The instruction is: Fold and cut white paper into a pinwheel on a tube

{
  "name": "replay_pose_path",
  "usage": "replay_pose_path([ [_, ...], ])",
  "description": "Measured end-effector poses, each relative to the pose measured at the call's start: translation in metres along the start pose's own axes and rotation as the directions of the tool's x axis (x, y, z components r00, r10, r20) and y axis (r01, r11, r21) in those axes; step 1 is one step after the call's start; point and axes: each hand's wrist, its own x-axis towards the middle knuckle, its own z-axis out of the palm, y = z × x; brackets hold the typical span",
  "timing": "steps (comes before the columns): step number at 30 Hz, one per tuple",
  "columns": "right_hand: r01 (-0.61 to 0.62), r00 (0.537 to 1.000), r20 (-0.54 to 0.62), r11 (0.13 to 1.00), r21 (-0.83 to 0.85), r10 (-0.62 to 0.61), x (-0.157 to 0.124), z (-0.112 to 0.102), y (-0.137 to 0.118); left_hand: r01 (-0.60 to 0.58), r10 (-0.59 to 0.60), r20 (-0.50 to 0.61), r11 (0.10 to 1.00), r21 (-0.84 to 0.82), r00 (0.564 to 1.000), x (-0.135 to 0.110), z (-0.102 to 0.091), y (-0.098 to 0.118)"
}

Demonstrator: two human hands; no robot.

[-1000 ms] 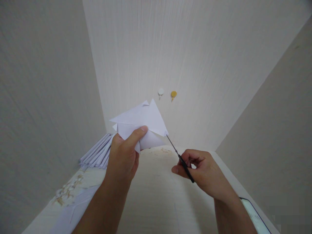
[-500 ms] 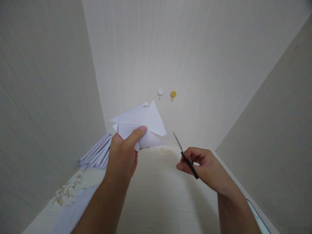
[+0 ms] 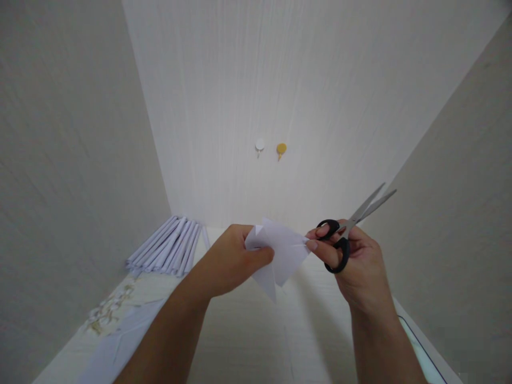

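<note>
As a folded white paper [image 3: 285, 250] hangs in the air between two bare hands, above a pale tabletop [image 3: 248, 341], the left hand [image 3: 234, 261] clamps its left side, thumb laid over the top and the other fingers tucked behind, out of my sight. The right hand [image 3: 362, 269] pinches the paper's right-hand tip between thumb and fingertip while also carrying black-handled scissors [image 3: 353, 220], their rings looped about the digits and their blades slightly parted, pointing up and away from the paper. From where I stand, the paper looks next to weightless, with stiffness only where it is doubled; the loose corners at its lower side should flop and swing with any turn of the wrist. It ought to grip well enough in dry fingers, though its layers could slide over one another, and the thin tip seems likely to crumple or tear under a hard tug. The surest hold would appear to be across the folded layers, where the left thumb presses, with only a light pinch at the point. Well apart, a bundle of white paper rolls [image 3: 168, 248] lies beside the left wall [image 3: 72, 149].
</note>
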Motion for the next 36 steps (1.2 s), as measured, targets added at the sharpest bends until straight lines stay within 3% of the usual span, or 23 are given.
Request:
replay_pose_path([
  [6, 0.012, 1.000, -0.012, 0.995, -0.103, -0.013, 0.002, -0.001, 0.004, -0.020, 0.020, 0.028, 1.000, -0.009, 0.999, 0.002, -0.001, -0.001],
  [11, -0.026, 0.998, -0.059, 0.992, -0.120, 0.019, 0.003, 0.002, 0.004, -0.076, 0.061, -0.181, 0.994, -0.079, 0.982, 0.001, -0.003, 0.007],
  [15, -0.071, 0.992, -0.111, 0.993, -0.096, 0.060, 0.004, 0.006, 0.001, -0.172, 0.081, -0.308, 0.944, -0.282, 0.948, 0.001, -0.002, 0.009],
  [18, -0.070, 0.986, -0.158, 0.996, -0.052, 0.061, 0.003, 0.012, 0.003, -0.251, 0.092, -0.340, 0.851, -0.462, 0.936, 0.003, 0.002, 0.007],
  [20, -0.053, 0.982, -0.180, 0.999, -0.004, 0.052, 0.002, 0.017, 0.005, -0.235, 0.062, -0.338, 0.833, -0.501, 0.939, 0.003, 0.005, 0.006],
  [24, -0.048, 0.981, -0.185, 0.995, 0.085, 0.063, -0.002, 0.027, 0.007, -0.174, 0.028, -0.307, 0.870, -0.461, 0.951, 0.001, 0.007, 0.008],
  [29, -0.077, 0.983, -0.160, 0.996, 0.053, 0.084, -0.004, 0.030, 0.006, -0.153, 0.019, -0.316, 0.902, -0.405, 0.949, -0.003, 0.006, 0.013],
  [36, -0.103, 0.991, -0.091, 0.994, -0.019, 0.101, -0.003, 0.025, 0.002, -0.157, -0.003, -0.479, 0.943, -0.294, 0.878, -0.006, 0.009, 0.017],
])
